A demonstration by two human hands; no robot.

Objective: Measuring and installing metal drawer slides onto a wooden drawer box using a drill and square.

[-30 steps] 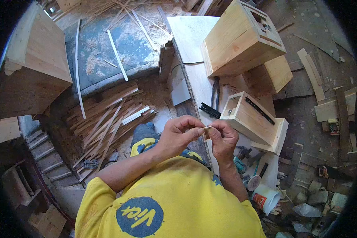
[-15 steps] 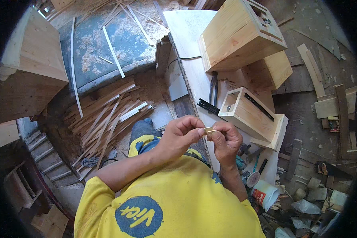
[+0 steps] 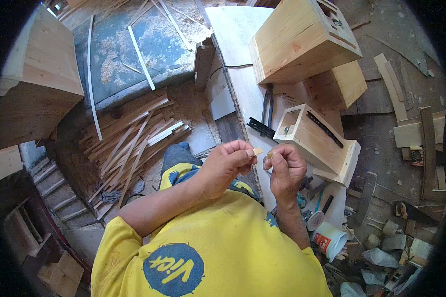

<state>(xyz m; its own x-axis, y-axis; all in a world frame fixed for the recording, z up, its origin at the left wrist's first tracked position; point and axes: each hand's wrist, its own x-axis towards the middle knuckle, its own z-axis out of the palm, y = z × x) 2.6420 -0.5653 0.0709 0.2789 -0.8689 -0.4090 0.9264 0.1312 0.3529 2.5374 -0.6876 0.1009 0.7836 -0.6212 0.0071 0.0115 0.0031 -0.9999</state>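
My left hand point(image 3: 229, 159) pinches a small, flat, pale yellow-tan piece point(image 3: 257, 151) between thumb and fingertips; its one end sticks out to the right. It looks like a thin wood sliver, but I cannot be sure. A short gap away, my right hand point(image 3: 286, 169) is closed in a pinch, with a tiny tan bit point(image 3: 269, 155) at its fingertips, too small to name. Beyond the right hand, a small wooden drawer box point(image 3: 309, 138) with a black metal slide rail point(image 3: 325, 129) on its side rests on the white bench board point(image 3: 233, 34).
Black-handled pliers point(image 3: 267, 106) and another black slide rail point(image 3: 260, 128) lie near the drawer box. A large wooden cabinet point(image 3: 302, 44) stands farther back. Thin wood strips point(image 3: 134, 148) are piled left of the bench. A white bucket point(image 3: 330, 240) sits at the lower right.
My hands were touching at the fingertips over the small piece. They have drawn apart, the right one a little rightward, and the left hand's piece now shows more clearly.
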